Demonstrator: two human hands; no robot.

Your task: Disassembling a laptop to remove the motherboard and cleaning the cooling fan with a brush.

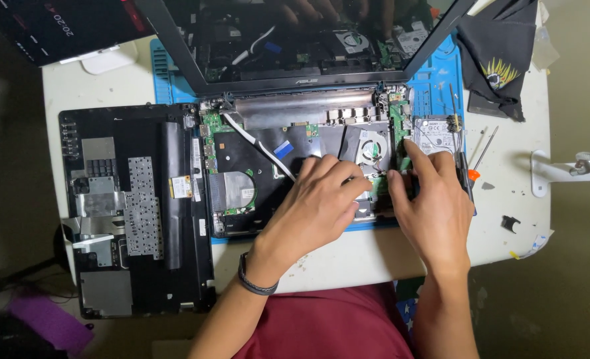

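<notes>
Head view, looking straight down on a white table [514, 219]. At centre lies an opened laptop base [295, 173], its cover removed so that the green circuit board, a round cooling fan [371, 146] and a white flat cable are exposed; the dark screen [301, 33] stands folded back at 12 o'clock. The base rests on a blue work mat [434, 83].

The left hand [315, 209] enters from 6 o'clock, a dark band on its wrist. Its fingers are curled and held close together, tips pressed down on the board just at 7 o'clock of the fan; whether they pinch any small part cannot be told, since the fingertips hide the spot.

The right hand [434, 213] enters from 5 o'clock. Its fingers are loosely spread, the thumb and forefinger tips resting on the right edge of the board, just beside the left hand's fingertips. It grips nothing that can be seen.

At 1 o'clock of the right hand, touching the board's edge, lies a silver hard drive [434, 136]. A thin screwdriver [464, 159] with an orange collar lies along the drive's right side.

At 9 o'clock of the base lies the detached keyboard cover [135, 206], underside up, black with silver shielding. A black cloth [497, 56] sits at 2 o'clock, and a white clamp fitting [561, 169] at 3 o'clock.
</notes>
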